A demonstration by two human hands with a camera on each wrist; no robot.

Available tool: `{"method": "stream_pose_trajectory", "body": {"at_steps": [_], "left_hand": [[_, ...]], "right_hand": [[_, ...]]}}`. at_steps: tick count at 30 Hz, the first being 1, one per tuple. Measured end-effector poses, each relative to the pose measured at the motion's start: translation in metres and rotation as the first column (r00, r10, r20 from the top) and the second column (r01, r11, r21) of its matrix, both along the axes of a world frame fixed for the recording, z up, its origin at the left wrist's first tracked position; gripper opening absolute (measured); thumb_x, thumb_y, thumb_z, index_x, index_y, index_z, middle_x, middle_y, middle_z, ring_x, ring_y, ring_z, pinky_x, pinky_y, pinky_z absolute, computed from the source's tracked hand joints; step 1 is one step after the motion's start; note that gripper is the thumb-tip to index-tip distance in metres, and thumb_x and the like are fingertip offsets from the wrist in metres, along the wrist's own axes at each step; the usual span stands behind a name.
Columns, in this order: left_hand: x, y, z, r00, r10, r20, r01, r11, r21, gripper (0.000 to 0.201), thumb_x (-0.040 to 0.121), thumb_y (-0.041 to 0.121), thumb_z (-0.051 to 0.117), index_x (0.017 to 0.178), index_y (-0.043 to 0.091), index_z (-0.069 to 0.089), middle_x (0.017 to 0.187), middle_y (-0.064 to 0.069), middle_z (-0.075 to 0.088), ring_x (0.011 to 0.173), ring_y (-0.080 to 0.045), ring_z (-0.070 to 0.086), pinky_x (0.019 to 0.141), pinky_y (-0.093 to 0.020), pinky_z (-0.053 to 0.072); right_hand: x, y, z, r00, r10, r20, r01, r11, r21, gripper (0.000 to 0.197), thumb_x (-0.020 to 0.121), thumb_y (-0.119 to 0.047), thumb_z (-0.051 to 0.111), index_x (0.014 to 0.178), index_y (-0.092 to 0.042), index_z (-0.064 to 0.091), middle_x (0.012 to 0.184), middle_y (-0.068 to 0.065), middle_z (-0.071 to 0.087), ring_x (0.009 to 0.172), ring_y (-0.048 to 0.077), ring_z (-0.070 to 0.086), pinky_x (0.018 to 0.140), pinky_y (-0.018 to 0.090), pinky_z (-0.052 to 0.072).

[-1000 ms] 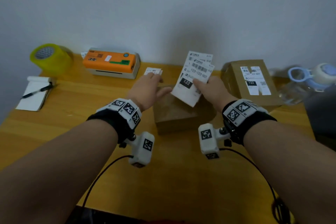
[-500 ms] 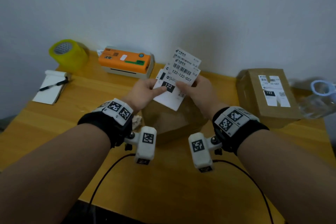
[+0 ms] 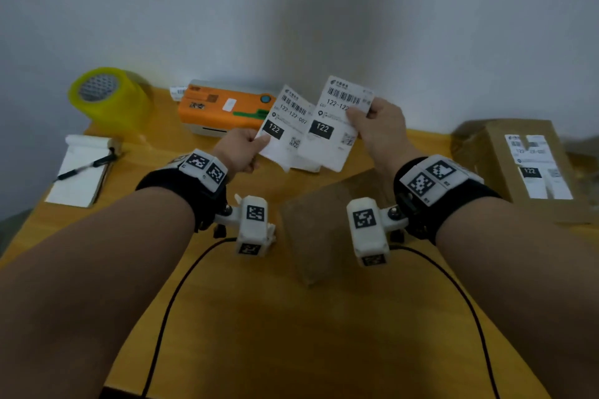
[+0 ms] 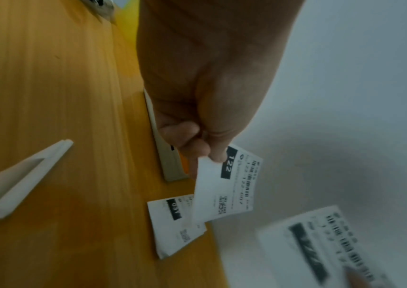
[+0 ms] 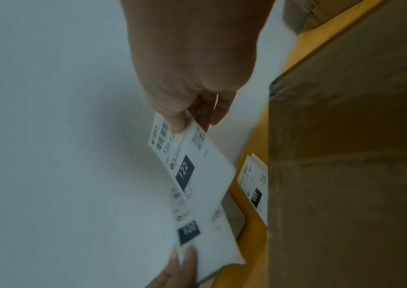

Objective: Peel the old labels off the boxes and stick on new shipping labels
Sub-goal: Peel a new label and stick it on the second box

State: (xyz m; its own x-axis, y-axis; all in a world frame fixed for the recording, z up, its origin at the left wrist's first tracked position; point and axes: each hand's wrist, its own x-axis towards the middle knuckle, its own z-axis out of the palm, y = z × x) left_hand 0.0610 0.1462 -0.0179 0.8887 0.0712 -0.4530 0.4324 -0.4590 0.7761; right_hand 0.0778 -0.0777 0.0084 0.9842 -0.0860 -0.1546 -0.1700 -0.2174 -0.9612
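Both hands are raised above a plain brown box (image 3: 324, 220) that lies between my wrists, its top bare. My left hand (image 3: 259, 139) pinches the lower corner of one white shipping label (image 3: 285, 126), seen too in the left wrist view (image 4: 227, 187). My right hand (image 3: 356, 112) pinches the upper edge of a second label (image 3: 337, 129), which the right wrist view (image 5: 197, 165) shows with its "122" block. The two labels overlap slightly. A second box (image 3: 486, 155) at the right carries a label (image 3: 534, 168).
An orange label printer (image 3: 223, 107) stands against the back wall, with a yellow tape roll (image 3: 107, 94) to its left. A notepad with a pen (image 3: 81, 168) lies at the left edge. More loose labels (image 4: 175, 224) lie on the wooden table (image 3: 291, 334) beyond the box.
The labels were held together as one stack; now the hands have drawn apart, each with one label. Both hands have risen above the box.
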Motion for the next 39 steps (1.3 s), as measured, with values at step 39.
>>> {"method": "stream_pose_trajectory", "body": {"at_steps": [39], "left_hand": [[-0.087,-0.075,0.088,0.967,0.081,0.240,0.017,0.924,-0.383,0.012,0.094,0.014,0.055,0.088,0.008,0.063,0.078,-0.001,0.068,0.066,-0.006,0.062,0.060,-0.014,0.052]], "right_hand": [[-0.086,-0.054,0.050,0.948,0.314,0.049,-0.314,0.949,-0.010,0.017,0.095,-0.023,0.054,0.101,-0.008,0.060,0.084,-0.001,0.068,0.059,0.002,0.067,0.050,0.016,0.050]]}}
